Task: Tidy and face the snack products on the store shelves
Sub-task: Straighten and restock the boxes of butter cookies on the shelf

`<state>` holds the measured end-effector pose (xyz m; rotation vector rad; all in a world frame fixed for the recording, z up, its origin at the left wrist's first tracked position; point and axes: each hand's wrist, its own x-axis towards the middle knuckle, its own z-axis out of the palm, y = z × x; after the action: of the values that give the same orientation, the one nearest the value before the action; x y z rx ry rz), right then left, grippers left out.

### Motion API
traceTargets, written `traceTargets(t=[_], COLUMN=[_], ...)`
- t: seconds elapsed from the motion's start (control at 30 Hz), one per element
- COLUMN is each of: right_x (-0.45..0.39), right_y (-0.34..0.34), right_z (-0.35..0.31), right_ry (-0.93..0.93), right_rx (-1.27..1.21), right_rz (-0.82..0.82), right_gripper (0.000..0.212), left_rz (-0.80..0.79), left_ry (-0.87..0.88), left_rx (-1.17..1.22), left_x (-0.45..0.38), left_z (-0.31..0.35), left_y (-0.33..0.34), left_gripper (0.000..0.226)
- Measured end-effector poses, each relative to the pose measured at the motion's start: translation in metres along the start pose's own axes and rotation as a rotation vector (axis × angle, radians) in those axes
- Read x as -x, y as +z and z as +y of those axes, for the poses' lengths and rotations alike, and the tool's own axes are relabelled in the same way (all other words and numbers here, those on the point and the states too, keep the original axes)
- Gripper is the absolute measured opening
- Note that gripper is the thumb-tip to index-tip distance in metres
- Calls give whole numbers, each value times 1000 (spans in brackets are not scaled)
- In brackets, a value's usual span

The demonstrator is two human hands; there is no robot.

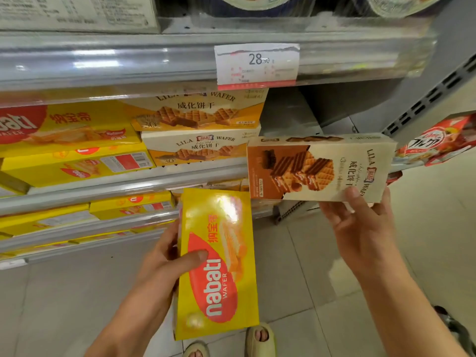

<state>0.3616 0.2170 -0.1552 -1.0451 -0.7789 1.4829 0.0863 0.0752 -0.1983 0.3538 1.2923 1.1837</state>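
Note:
My left hand (167, 258) grips a yellow Nabati wafer box (219, 264) by its left edge, thumb across the front, held upright in front of the lower shelves. My right hand (360, 225) holds a cream and brown Lila wafer box (319, 168) from below, lying sideways at the height of the middle shelf, just right of two stacked Lila wafer boxes (198, 130). More yellow Nabati boxes (69, 145) lie stacked on the left of that shelf and on the shelves beneath.
A price tag reading 28 (257, 65) hangs on the upper shelf rail. There is a gap on the shelf (291, 114) right of the Lila stack. A red snack pack (438, 140) sits on the neighbouring shelf at right. Tiled floor and my sandalled feet (260, 338) lie below.

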Motion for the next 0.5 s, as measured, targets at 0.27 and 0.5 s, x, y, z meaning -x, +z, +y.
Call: traceTargets(t=[0.27,0.5], right_x=[-25,-53], right_y=[-28,-23], right_z=[-28,-44], right_ry=[-71,-93], right_rx=[153,145], right_rz=[-64,-160], right_gripper=[54,57], left_rz=[-261,-498], left_ry=[325,402], left_rx=[-883,-1285], left_x=[-17,-50], left_z=[46,93], left_y=[18,72], left_gripper=[98,102])
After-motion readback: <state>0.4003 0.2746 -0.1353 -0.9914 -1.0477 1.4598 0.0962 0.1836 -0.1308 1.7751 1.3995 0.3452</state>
